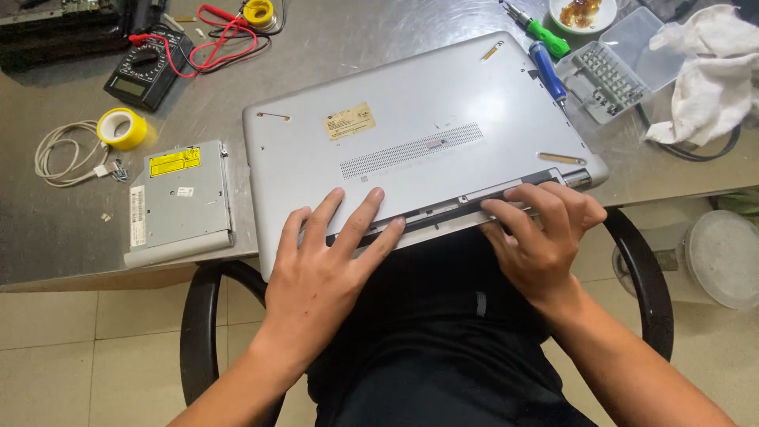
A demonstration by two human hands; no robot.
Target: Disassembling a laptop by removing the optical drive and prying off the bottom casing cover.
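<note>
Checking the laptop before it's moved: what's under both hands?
Left hand and right hand press on the dark strip along the near edge of the upturned silver laptop. The strip's parts beneath the fingers are hidden.

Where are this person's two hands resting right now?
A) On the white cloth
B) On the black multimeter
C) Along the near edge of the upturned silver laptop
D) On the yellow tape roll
C: the left hand and right hand both press on the dark strip along the near edge of the laptop, which lies bottom-up on the metal table.
</note>
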